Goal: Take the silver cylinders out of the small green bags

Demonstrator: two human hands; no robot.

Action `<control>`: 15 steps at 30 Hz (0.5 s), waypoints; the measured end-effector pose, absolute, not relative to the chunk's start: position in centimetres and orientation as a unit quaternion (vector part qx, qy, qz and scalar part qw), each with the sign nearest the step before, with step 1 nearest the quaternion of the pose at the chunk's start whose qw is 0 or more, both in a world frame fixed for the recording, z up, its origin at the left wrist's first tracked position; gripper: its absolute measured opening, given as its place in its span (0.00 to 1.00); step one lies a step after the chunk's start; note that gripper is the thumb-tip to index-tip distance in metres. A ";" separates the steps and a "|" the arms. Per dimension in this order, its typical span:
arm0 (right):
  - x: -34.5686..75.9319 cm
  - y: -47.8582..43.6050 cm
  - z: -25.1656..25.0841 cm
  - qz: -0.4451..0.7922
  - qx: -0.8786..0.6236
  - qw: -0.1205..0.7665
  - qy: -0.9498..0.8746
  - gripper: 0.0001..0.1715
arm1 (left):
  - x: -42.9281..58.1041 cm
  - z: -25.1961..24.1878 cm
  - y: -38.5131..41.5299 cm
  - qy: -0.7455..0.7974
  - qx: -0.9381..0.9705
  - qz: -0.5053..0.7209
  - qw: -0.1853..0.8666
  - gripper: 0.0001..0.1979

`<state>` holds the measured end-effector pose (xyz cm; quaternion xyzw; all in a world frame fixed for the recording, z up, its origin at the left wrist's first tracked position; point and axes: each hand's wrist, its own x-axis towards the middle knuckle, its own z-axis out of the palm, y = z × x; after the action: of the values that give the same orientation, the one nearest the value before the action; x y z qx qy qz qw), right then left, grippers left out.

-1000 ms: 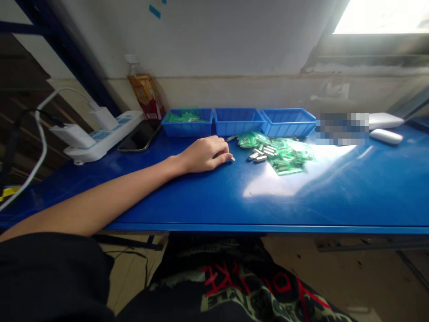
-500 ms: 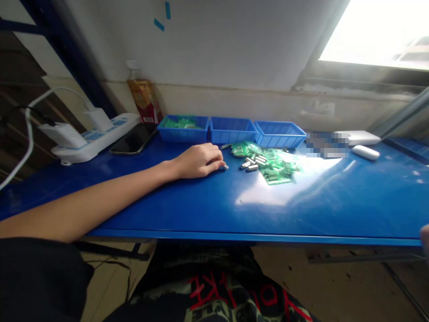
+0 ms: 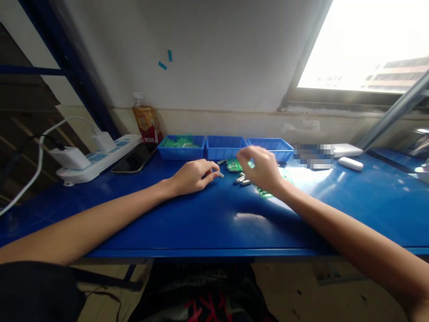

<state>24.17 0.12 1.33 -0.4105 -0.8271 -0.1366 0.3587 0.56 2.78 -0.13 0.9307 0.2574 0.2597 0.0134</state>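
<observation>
My left hand (image 3: 194, 176) rests on the blue tabletop, thumb and fingers closed on a small silver metal piece (image 3: 219, 174) that sticks out past the fingertips. My right hand (image 3: 263, 167) hovers over the green plastic packets (image 3: 233, 165), its fingers curved and smeared by motion; whether it holds anything cannot be made out. Beneath it lie several loose silver metal pieces (image 3: 240, 179), partly covered from view by the hand. One more silver piece (image 3: 221, 162) lies behind my left fingertips.
Three blue bins line the wall: the left bin (image 3: 181, 153) holds green packets, beside a middle bin (image 3: 224, 152) and a right bin (image 3: 284, 154). At left are a phone (image 3: 134, 160), a power strip (image 3: 90, 172) and a bottle (image 3: 147, 120). A white case (image 3: 350, 163) lies at right.
My right hand has come in from the right edge to above the packets. My left hand still pinches the silver piece. The head view has tilted up a little.
</observation>
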 end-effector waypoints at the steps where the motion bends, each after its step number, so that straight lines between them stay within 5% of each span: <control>1: 23.7 -0.4 0.9 -0.135 -0.414 0.329 -0.838 0.14 | 0.5 -0.2 2.8 0.253 0.928 0.272 0.008 0.11; 4: 22.4 -1.5 0.3 -0.105 -0.427 0.271 -0.856 0.16 | 0.5 -0.5 2.9 0.226 0.927 0.300 0.002 0.11; 15: 22.5 -1.7 0.8 -0.079 -0.351 0.310 -0.880 0.11 | 0.5 -0.3 2.6 0.127 0.932 0.338 -0.027 0.09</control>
<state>22.49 -1.74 0.75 -0.3510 -0.8801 -0.0794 0.3096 0.46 2.65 -0.25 0.9324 0.1265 0.3375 -0.0269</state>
